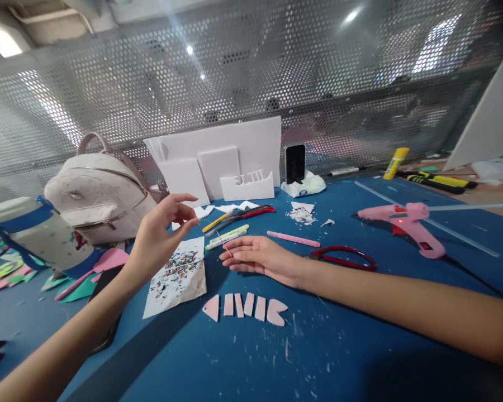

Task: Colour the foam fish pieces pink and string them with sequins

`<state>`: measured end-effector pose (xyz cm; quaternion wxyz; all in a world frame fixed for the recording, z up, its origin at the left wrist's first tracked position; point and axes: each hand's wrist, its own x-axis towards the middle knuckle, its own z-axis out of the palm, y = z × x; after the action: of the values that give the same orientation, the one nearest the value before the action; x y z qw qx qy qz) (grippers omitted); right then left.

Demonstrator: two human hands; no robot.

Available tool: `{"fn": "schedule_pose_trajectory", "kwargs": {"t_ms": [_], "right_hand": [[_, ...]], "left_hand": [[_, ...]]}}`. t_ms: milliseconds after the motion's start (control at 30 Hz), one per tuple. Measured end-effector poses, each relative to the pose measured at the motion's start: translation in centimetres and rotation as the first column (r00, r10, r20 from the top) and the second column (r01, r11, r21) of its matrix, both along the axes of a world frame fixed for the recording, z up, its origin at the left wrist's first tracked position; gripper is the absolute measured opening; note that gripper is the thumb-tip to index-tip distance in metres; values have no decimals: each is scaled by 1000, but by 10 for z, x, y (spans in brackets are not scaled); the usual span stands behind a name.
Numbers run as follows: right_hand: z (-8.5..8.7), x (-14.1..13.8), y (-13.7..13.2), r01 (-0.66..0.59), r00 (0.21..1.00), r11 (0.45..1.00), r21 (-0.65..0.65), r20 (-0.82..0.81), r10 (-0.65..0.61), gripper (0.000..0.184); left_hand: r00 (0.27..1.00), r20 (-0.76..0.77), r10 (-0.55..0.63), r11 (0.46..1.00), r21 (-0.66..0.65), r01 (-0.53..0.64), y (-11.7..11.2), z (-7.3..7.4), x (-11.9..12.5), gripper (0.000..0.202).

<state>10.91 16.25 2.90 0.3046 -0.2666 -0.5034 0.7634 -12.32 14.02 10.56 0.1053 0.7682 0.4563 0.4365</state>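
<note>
My left hand (164, 230) hovers over the paper sheet with its thumb and fingers apart and nothing visible between them. That white sheet (195, 287) carries many tiny coloured bits. Between the fingertips of my right hand (263, 258) is a thin pink stick (223, 242), tilted up to the left; its exact kind is unclear. Below both hands, several pink foam pieces lie in a row like a fish: a triangular head (212, 307), narrow strips (248, 304) and a notched tail (276, 312). Close behind the right hand are green markers (227, 237) and a pink pen (293, 239).
Red-handled scissors (347, 258) and a pink glue gun (406, 220) lie at right. Cutters (243, 215) and white scraps (302, 214) are behind. Foam boards (247, 134) and a phone (295, 163) stand at the back; a backpack (94, 192) and tumbler (37, 234) stand left.
</note>
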Motion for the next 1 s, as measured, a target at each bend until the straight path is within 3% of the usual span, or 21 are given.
{"fn": "schedule_pose_trajectory", "kwargs": {"t_ms": [233,433,700,867,1000], "right_hand": [[16,5,8,150,988,969,197,14,-156,19],[36,7,5,68,998,925,375,-10,-69,18],[39,9,4,88,994,914,397,18,-104,21],[38,8,5,92,991,918,386,57,-123,24],[36,9,9,92,987,911,401,81,-136,24]], "left_hand": [[997,-76,-22,999,46,25,-5,2,12,29],[985,-148,-91,993,64,102,-8,1,30,31],[974,-184,-134,987,65,149,-10,0,37,32],[976,-189,-111,993,7,114,-11,0,10,30],[941,-336,-54,976,-218,-22,-4,-6,-38,30]]}}
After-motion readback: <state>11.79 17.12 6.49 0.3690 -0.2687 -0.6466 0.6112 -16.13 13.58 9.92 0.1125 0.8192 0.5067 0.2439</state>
